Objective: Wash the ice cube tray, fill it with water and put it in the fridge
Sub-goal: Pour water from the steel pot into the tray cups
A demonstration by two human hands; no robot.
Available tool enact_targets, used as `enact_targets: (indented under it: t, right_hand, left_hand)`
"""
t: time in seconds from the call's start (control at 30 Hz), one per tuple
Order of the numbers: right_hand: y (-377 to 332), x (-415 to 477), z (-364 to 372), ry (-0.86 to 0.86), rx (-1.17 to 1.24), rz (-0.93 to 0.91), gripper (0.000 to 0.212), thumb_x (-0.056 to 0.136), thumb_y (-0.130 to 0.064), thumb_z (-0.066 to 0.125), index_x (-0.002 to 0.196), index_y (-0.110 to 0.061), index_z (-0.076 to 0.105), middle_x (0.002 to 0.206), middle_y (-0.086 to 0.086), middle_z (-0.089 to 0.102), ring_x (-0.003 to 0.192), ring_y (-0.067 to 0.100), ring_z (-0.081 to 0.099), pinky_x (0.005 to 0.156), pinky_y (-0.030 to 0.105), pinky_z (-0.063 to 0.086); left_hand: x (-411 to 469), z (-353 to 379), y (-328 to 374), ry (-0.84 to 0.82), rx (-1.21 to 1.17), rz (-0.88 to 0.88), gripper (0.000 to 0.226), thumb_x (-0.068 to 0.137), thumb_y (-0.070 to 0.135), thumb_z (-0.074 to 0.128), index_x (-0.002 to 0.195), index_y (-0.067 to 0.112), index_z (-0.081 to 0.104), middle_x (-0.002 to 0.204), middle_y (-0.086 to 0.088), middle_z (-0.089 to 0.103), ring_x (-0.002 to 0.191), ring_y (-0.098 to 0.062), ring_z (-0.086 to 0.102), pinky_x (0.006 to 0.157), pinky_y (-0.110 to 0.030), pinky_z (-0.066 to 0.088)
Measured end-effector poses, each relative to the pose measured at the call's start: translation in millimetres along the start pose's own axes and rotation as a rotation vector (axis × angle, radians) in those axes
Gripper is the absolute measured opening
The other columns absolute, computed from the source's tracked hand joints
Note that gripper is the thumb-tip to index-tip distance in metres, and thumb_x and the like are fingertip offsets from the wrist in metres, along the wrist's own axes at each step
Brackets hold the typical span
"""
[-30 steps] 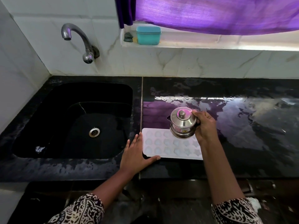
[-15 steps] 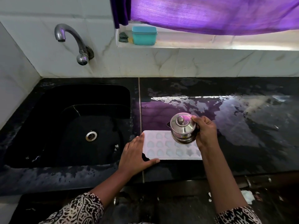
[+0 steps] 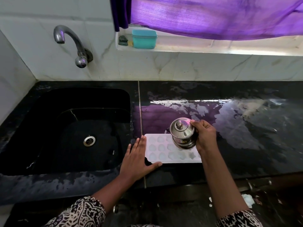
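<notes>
A white ice cube tray (image 3: 164, 150) with shaped cells lies flat on the wet black counter (image 3: 246, 136), just right of the sink. My left hand (image 3: 136, 163) rests flat against the tray's left end, fingers spread, thumb along its near edge. Over the tray's far right part, my right hand (image 3: 205, 135) grips a small lidded steel jug (image 3: 182, 133) by its side, spout pointing left. The jug hides some of the cells. No stream of water can be made out.
A black sink (image 3: 68, 128) with a round drain (image 3: 89, 140) fills the left. A steel tap (image 3: 72, 43) juts from the tiled wall above it. On the window ledge stand a teal box (image 3: 144, 39) and a scrub pad (image 3: 123, 40) under a purple curtain (image 3: 213, 15).
The jug and my right hand have shifted slightly nearer over the tray. My left hand stays at the tray's left end. The camera view has drifted a little.
</notes>
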State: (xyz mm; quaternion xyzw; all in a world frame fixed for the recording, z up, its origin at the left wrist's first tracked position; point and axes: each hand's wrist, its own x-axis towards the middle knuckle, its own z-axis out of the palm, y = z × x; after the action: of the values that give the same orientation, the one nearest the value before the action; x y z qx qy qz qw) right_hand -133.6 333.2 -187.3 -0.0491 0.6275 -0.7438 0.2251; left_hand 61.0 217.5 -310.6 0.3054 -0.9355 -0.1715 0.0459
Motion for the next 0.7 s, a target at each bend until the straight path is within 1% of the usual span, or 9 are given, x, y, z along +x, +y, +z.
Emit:
enact_targets:
  t: [0.13,0.33,0.53,0.7]
  right_hand:
    - [-1.5,0.6,2.2,0.010,-0.046,0.002,0.034,0.083,-0.003,0.064,0.060,-0.014,0.042,0.062,0.005,0.046,0.060,0.016,0.045,0.061,0.029,0.043]
    - [-2.2,3.7,1.9,0.014,-0.034,0.032,0.032,0.083,-0.004,0.064,0.060,-0.015,0.044,0.061,0.003,0.050,0.060,0.015,0.050,0.061,0.028,0.046]
    - [-2.4,4.3,4.2,0.013,-0.050,0.038,0.033,0.083,-0.003,0.063,0.061,-0.014,0.043,0.063,0.006,0.047,0.063,0.017,0.047,0.064,0.031,0.044]
    - [-2.7,4.4,5.9,0.019,-0.055,0.038,0.033,0.084,-0.002,0.063,0.061,-0.013,0.041,0.064,0.006,0.045,0.063,0.017,0.045,0.062,0.029,0.043]
  left_hand:
    - [-0.7,-0.3,0.1,-0.004,-0.002,-0.004,0.122,0.066,0.096,0.017,0.156,0.018,-0.010,0.165,0.005,-0.005,0.151,-0.009,-0.008,0.121,-0.036,-0.006]
    - [0.1,0.5,-0.4,-0.002,0.007,-0.002,0.124,0.064,0.098,0.013,0.156,0.018,-0.010,0.165,0.005,-0.005,0.151,-0.009,-0.007,0.121,-0.036,-0.006]
    - [0.5,1.9,-1.7,-0.006,0.013,-0.003,0.125,0.063,0.099,0.009,0.156,0.018,-0.011,0.165,0.005,-0.006,0.151,-0.010,-0.008,0.121,-0.037,-0.006]
    - [1.2,3.0,-2.1,-0.003,0.006,-0.004,0.126,0.062,0.099,0.010,0.156,0.018,-0.011,0.165,0.005,-0.005,0.151,-0.009,-0.007,0.121,-0.037,-0.006]
